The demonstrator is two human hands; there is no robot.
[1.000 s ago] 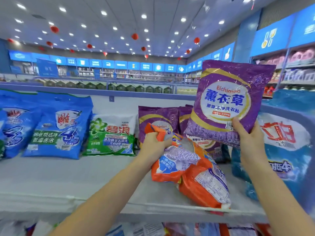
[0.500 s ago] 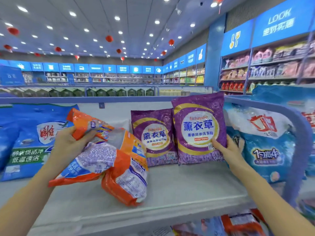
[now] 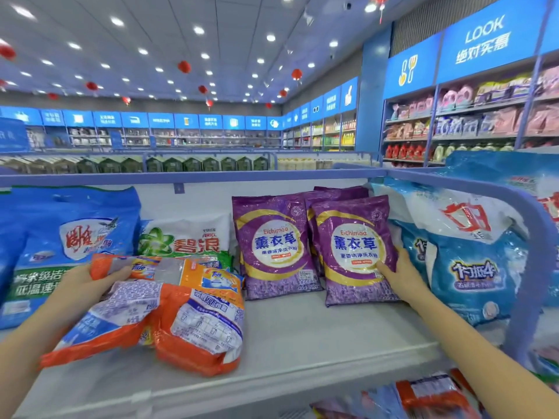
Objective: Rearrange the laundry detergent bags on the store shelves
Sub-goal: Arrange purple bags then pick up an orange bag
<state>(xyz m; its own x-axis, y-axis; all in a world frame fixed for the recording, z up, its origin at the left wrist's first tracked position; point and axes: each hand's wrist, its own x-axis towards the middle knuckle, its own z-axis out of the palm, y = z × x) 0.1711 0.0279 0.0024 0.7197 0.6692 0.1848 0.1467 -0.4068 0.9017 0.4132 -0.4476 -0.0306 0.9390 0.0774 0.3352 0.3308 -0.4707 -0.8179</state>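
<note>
- Front purple bag: up in the air a second ago, now upright on the shelf at the near end of the right-hand purple row, label facing out, leaning back on the purple bags behind.
- Right grip: grasping that bag at the lower right corner, thumb across the face, fingers hidden behind. Not yet released.
- Second purple bag: just left of the first, upright; touching or a hair apart, cannot tell.
- Blue-and-white bag: just right of the right grip, slumped against the shelf end.
- Orange bags: moved from the middle of the shelf, in front of the purples, over to the left. Now in front of the green-and-white bag and the big blue bag, lower ends seemingly down on the shelf.
- Left grip: clenched round the upper ends of both orange bags, thumb on top.
- Reading for the task: purple row likely settled, both labels now unblocked. Left to do: release the purple bag, then find a slot for the orange pair.
- No orange row seen on this shelf; orange packs glimpsed on the shelf below, near right.
</note>
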